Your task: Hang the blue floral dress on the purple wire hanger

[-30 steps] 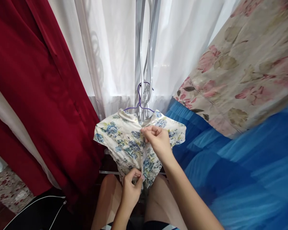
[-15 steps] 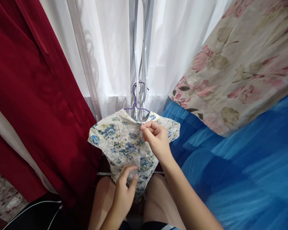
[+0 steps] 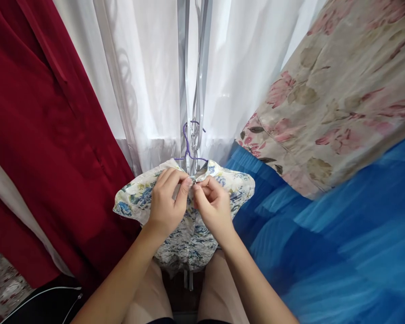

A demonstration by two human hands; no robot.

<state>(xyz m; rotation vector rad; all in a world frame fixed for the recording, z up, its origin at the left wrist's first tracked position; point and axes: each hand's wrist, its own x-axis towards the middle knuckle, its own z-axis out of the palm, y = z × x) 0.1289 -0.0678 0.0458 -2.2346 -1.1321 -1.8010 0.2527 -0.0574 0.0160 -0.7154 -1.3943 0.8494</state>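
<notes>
There were two hands: one left hand (image 3: 167,202) and one right hand (image 3: 212,207). There was one little flowered dress (image 3: 238,186), and it had two short sleeves. There was one purple hanger (image 3: 186,141) and one shiny metal stand (image 3: 182,67).

Four big cloths could be counted: one red cloth (image 3: 47,135), one white curtain (image 3: 148,81), one cloth with pink flowers (image 3: 340,99) and one blue cloth (image 3: 324,243).

Two bare knees showed at the bottom, one left knee (image 3: 151,288) and one right knee (image 3: 216,288). There was one thin white cord (image 3: 37,294) on one black thing (image 3: 27,310).
</notes>
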